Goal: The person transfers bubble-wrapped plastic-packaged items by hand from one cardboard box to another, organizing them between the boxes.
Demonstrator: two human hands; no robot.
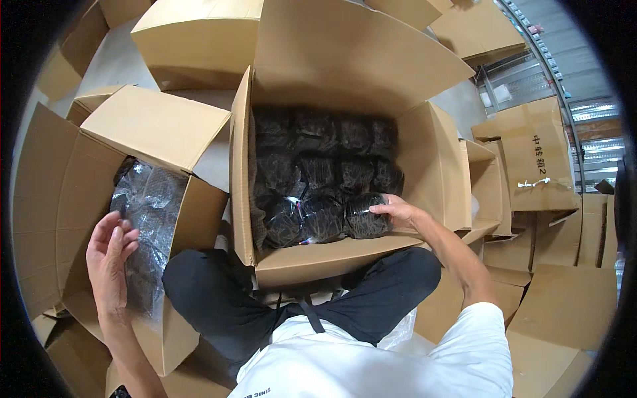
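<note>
A large cardboard box (332,259) stands in front of me with its flaps up. Inside, several dark bundles (323,219) wrapped in shiny clear film sit in rows. My right hand (400,212) is closed on the right side of the nearest-row bundle at the right corner (366,217); its fingertips are partly hidden. To the left, a second open box (182,219) contains more packages (149,219) under clear bubble wrap. Over that box hangs my left hand (113,255), fingers loosely curled and apart, with nothing visible in it.
My bent knees (212,292) flank the front of the large box. Another closed-looking box (199,50) stands beyond at the far left. Several boxes and cardboard pieces, including an upright carton with a tied string (541,159), crowd the right side. Clear plastic (401,331) lies beside my right leg.
</note>
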